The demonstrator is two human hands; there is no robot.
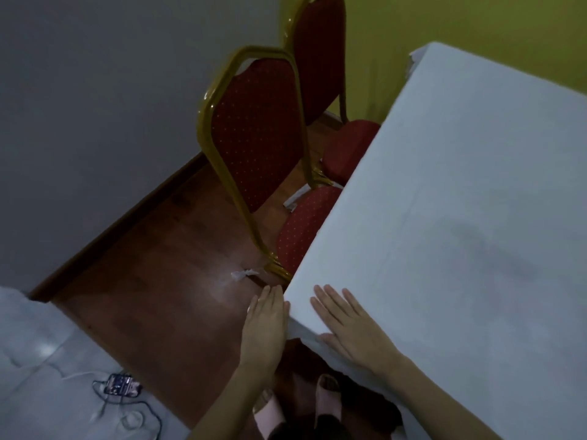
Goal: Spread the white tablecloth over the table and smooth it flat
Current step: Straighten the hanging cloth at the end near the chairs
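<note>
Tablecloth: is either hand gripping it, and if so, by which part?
Neither grips it. The right hand lies flat and open on the tablecloth at its near corner; the left hand is open against the corner's overhanging side.

White cloth tablecloth (pixel 460 201) lies over table, filling right side of view. Right hand (pixel 349 328) flat on top at near corner; left hand (pixel 263 328) flat vs hanging side just left of corner. Two red padded gold-frame chairs (pixel 254 138) tucked along table's left edge, one behind other. Small blue gadget w/ cables (pixel 122 384) on surface at bottom left.
</note>
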